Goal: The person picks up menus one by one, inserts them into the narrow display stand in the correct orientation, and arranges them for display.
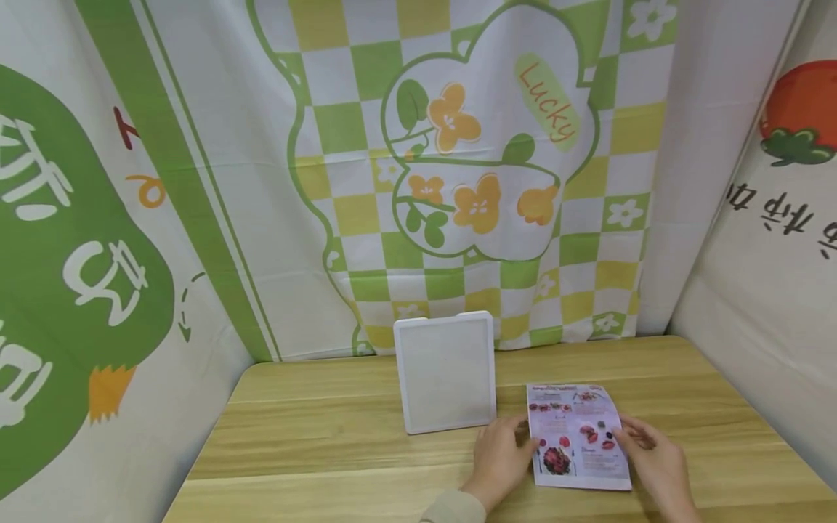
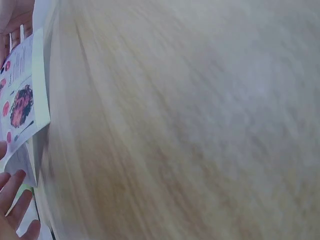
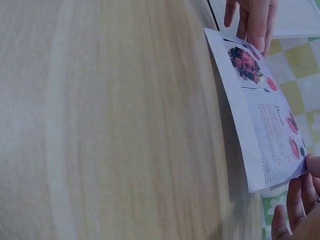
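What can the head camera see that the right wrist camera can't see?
Only the head view shows the whole white tray lying on the table and the flowered cloth behind it. Only the right wrist view shows the leaflet's near edge lifted off the wood. Both show the left hand and right hand holding the leaflet by its sides.
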A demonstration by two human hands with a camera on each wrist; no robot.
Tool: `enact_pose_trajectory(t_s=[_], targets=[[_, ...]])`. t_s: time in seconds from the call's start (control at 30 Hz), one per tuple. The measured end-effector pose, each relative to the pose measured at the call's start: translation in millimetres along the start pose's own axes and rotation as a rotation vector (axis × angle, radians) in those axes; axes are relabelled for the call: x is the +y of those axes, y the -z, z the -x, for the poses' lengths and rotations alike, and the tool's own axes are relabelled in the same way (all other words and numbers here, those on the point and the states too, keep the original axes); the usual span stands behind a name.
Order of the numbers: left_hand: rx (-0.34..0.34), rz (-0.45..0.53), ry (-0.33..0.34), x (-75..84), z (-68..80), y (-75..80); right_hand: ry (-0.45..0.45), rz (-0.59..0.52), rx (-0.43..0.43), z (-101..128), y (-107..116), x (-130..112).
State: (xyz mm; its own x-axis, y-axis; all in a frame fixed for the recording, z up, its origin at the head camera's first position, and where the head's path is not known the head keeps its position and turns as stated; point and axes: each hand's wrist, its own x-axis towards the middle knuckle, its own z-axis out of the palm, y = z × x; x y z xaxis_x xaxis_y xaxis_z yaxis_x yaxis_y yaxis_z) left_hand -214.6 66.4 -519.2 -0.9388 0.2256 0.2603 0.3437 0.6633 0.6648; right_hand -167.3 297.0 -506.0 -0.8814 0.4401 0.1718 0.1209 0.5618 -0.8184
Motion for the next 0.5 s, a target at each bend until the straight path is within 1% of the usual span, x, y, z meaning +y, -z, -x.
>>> enact_pose_trajectory(t_s=[0.1,0.2,0.4,0.5], targets=[[0.033,0.105,0.042,3.0,-1.2,1.1,-0.047,-0.034,-0.001,0.3,1.8,-5.1],[0.063,0.173,0.066,4.4,-1.6,2.3,-0.059,-0.063,0.003,2.0,3.7,-9.8],[0.098,0.245,0.084,7.7,-0.5,9.9,-0.109,-0.077,-0.016,5.1,8.6,-18.7],[0.113,0.261,0.073,10.0,-0.9,15.7,-0.128,-0.091,-0.023,6.1,10.8,-24.0]])
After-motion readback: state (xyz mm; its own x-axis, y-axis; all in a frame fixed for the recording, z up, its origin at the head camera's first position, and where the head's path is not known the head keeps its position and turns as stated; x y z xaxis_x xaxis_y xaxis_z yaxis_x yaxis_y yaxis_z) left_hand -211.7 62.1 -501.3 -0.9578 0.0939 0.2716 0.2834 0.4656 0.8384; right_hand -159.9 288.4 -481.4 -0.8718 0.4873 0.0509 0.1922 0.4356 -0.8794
